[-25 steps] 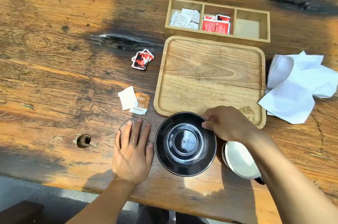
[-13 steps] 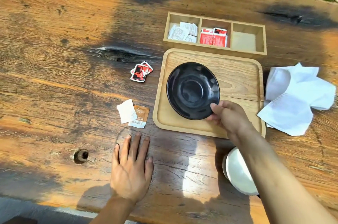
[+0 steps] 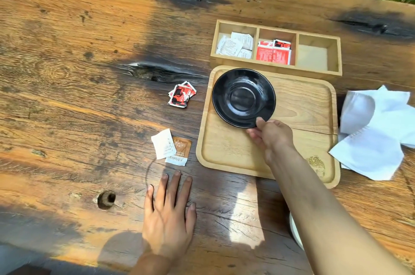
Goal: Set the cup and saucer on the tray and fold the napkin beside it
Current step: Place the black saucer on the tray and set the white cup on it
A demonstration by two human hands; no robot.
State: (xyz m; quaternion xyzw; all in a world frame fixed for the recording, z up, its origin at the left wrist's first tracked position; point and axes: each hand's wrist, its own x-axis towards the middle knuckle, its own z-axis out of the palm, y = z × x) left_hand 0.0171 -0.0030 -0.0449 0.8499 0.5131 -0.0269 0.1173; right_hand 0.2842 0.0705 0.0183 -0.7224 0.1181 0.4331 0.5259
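A black saucer (image 3: 243,97) is over the far left part of the wooden tray (image 3: 303,106). My right hand (image 3: 270,135) pinches the saucer's near rim with thumb on top. My left hand (image 3: 167,214) lies flat on the table with fingers spread, holding nothing. Only a sliver of the white cup (image 3: 294,233) shows near the table's front edge, mostly hidden under my right forearm. A crumpled white napkin (image 3: 377,131) lies on the table just right of the tray.
A three-part wooden box (image 3: 276,65) with white and red packets stands behind the tray. Red packets (image 3: 181,96) and a white and orange sachet pair (image 3: 171,147) lie left of the tray. A round hole (image 3: 106,199) is in the table near the front left.
My right hand has carried the saucer from the table's front edge onto the tray, then further toward the tray's far left. My left hand has stayed flat on the table.
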